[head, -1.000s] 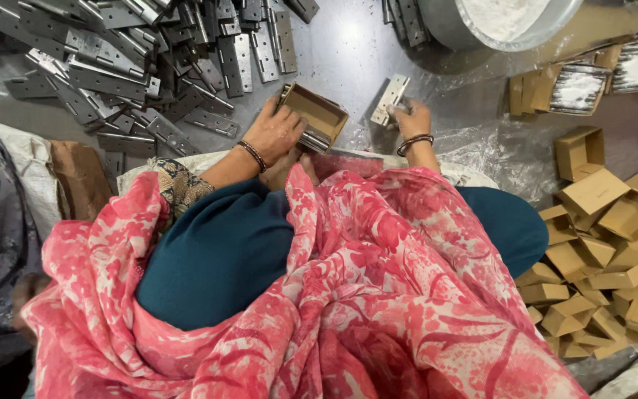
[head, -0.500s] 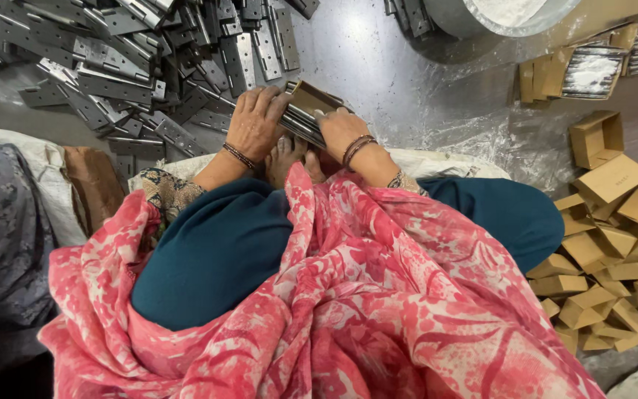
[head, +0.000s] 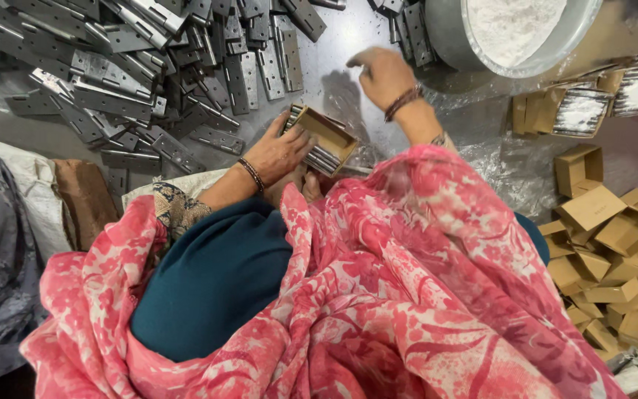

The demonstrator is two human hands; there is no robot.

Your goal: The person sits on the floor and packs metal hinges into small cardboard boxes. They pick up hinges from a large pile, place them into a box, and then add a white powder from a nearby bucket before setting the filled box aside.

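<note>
Since half a second ago my right hand [head: 384, 75] has left the box [head: 324, 137] and gone up toward the hinges [head: 406, 33] lying beside the bowl [head: 458, 41]; my left hand [head: 280, 151] has stayed on the box.

Left to right: the big pile of hinges [head: 134, 66] lies loose on the grey floor [head: 341, 70], near enough to reach without shifting. Left hand grips the box by its near end, thumb and fingers wrapped on the wall, tilting it toward me; I judge this keeps the stacked hinges inside from sliding out. The box sits just in front of my knee, open side up, partly filled. Right hand hovers above the floor, fingers loosely curled downward; whether they pinch anything I cannot tell. The bowl holds white powder. Far right, flat and folded cartons [head: 614, 236] are heaped beside me.
</note>
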